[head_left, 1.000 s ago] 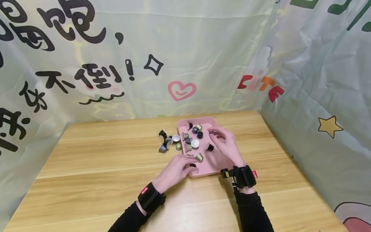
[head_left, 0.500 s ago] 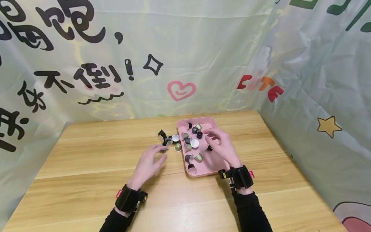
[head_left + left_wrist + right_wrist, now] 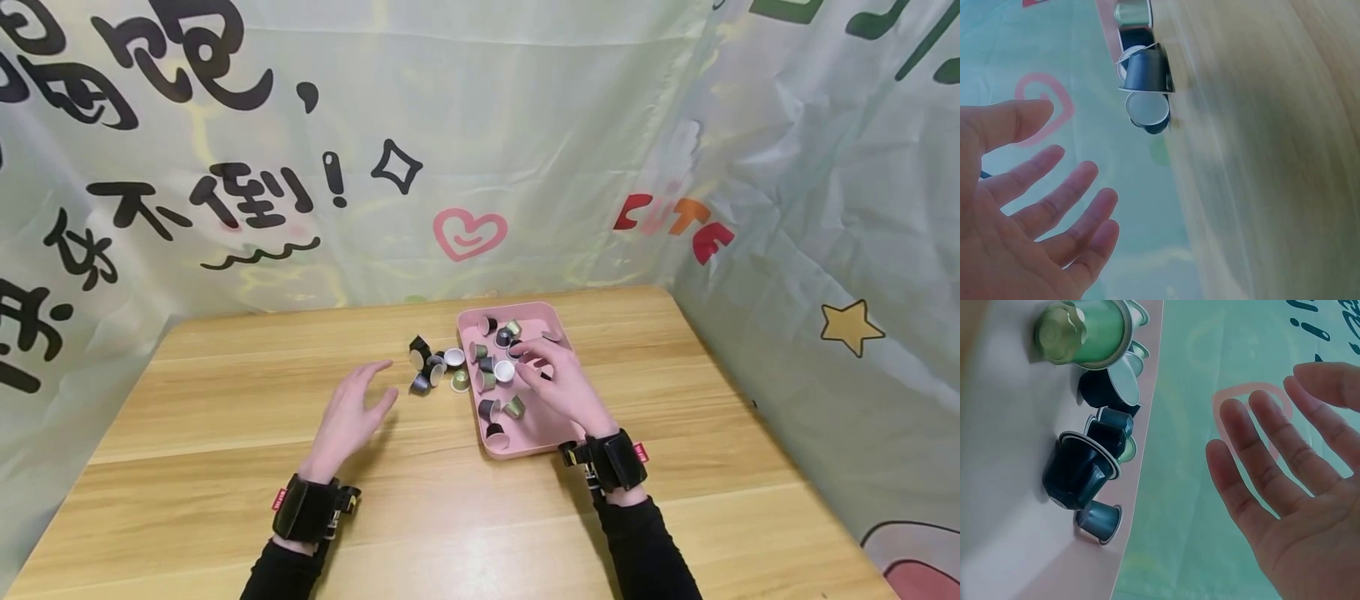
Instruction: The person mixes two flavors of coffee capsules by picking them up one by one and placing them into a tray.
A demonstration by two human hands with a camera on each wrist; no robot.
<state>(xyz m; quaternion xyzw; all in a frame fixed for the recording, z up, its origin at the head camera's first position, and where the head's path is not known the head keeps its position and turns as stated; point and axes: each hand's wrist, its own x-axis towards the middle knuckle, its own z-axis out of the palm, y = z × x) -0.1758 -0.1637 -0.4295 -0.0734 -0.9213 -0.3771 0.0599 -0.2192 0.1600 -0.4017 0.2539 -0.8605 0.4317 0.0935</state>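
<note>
My left hand [image 3: 347, 425] is over the table, its fingers spread and nothing in them, left of a small pile of coffee capsules. A dark blue-grey capsule [image 3: 1147, 70] and others of that pile show beyond the fingers in the left wrist view. Over the pink tray [image 3: 536, 432] hovers my right hand [image 3: 561, 385], with loosely bent, empty fingers. Inside the tray lie several capsules, among them a white-lidded one [image 3: 504, 371], a green one [image 3: 1100, 332] and a black one [image 3: 1080, 470]. The right hand hides part of the tray's right side.
The wooden table [image 3: 225, 467] meets a printed cloth backdrop [image 3: 525, 125] at the back and on the right. A white capsule [image 3: 453, 357] and a green capsule [image 3: 460, 381] sit against the tray's left outer side.
My left hand has withdrawn from the tray's near-left corner, passing by the pile and moving left. My right hand has shifted slightly left and down over the tray.
</note>
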